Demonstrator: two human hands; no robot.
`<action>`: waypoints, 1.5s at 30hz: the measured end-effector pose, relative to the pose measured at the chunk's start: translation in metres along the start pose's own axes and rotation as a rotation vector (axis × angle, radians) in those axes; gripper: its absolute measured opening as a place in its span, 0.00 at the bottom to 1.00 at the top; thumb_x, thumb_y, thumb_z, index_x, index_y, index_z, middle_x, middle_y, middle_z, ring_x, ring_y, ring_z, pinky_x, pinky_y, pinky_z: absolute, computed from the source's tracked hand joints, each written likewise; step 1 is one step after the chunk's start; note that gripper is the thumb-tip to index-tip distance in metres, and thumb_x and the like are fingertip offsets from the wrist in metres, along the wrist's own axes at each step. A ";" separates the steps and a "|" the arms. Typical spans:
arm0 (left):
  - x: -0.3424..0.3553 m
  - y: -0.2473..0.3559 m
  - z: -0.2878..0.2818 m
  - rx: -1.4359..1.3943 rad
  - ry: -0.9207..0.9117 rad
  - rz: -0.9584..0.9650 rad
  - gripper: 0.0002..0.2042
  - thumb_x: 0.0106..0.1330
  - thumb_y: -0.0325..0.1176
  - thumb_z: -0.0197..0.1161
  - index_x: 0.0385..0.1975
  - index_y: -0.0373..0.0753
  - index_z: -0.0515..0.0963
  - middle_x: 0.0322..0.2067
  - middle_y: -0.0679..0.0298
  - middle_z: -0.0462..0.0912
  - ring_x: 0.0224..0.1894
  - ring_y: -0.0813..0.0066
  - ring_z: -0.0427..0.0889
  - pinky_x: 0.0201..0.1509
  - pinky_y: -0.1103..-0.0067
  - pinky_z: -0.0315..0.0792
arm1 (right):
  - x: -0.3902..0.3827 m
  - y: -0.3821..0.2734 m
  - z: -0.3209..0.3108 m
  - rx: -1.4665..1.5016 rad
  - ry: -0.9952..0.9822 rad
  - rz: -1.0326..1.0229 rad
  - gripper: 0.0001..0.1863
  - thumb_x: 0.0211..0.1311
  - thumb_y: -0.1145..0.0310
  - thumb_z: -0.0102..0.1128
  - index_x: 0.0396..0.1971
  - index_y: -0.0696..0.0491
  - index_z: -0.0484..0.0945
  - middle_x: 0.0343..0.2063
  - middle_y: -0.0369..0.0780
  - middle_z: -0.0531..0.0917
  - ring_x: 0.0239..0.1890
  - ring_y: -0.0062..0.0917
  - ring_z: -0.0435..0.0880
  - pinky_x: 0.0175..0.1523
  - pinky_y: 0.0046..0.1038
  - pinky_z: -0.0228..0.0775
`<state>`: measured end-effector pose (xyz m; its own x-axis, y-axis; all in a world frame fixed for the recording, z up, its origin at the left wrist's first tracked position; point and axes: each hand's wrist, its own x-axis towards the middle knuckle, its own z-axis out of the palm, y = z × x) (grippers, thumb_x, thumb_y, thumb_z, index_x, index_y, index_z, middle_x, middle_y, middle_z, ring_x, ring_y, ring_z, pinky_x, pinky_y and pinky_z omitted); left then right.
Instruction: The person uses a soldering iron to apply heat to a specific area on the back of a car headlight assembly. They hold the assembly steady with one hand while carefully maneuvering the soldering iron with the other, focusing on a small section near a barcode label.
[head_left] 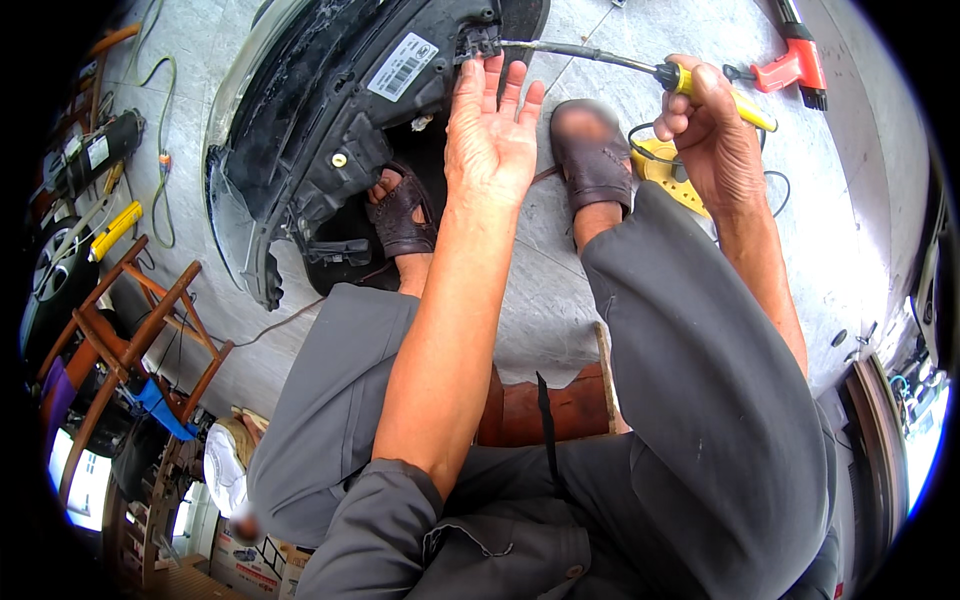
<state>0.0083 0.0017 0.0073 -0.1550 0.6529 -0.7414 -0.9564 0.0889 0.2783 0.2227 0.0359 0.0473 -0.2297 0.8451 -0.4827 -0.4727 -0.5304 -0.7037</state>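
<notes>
Since my view crops the headlight [335, 115] up top, its far end's a mystery. Right of it there's a yellow-handled tool [600, 55], my right hand [718, 140] curled snugly round the grip. My left hand [490, 150] is palm-up at the headlight's edge, fingers nearly straight; can't tell if they're pinching the black bracket [479, 43], where the tool's tip gets lost.

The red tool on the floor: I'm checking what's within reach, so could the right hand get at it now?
Probably yes: the red tool lies near the right hand with nothing visible between, though that hand grips a yellow-handled tool.
</notes>
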 end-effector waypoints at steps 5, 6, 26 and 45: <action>0.002 0.002 -0.004 0.005 -0.014 -0.008 0.11 0.64 0.37 0.67 0.41 0.42 0.78 0.46 0.69 0.77 0.54 0.67 0.72 0.65 0.61 0.65 | -0.001 0.002 0.013 -0.145 0.037 0.004 0.20 0.64 0.62 0.62 0.49 0.60 0.77 0.29 0.37 0.80 0.28 0.17 0.79 0.37 0.24 0.76; 0.003 0.001 -0.005 0.008 -0.025 -0.008 0.11 0.64 0.37 0.67 0.41 0.42 0.78 0.47 0.69 0.77 0.54 0.67 0.72 0.65 0.61 0.65 | -0.001 0.003 0.017 -0.170 0.044 0.003 0.19 0.64 0.62 0.62 0.49 0.60 0.78 0.29 0.37 0.81 0.29 0.17 0.79 0.37 0.23 0.76; 0.006 -0.001 -0.010 0.019 -0.086 -0.003 0.12 0.64 0.41 0.66 0.42 0.45 0.78 0.48 0.70 0.77 0.56 0.68 0.71 0.65 0.62 0.63 | 0.011 0.000 0.040 -0.542 0.007 -0.117 0.17 0.60 0.64 0.66 0.46 0.58 0.83 0.28 0.37 0.82 0.28 0.18 0.80 0.36 0.22 0.75; 0.001 -0.002 -0.006 -0.026 -0.056 0.017 0.14 0.63 0.41 0.67 0.42 0.43 0.76 0.46 0.70 0.75 0.54 0.68 0.72 0.63 0.62 0.67 | 0.012 0.001 0.028 -0.472 0.010 -0.124 0.19 0.61 0.60 0.66 0.46 0.56 0.83 0.31 0.38 0.83 0.29 0.18 0.81 0.39 0.21 0.77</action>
<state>0.0087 -0.0021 0.0019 -0.1579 0.6951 -0.7014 -0.9599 0.0584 0.2741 0.1952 0.0478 0.0554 -0.1869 0.9043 -0.3837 -0.0582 -0.4001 -0.9146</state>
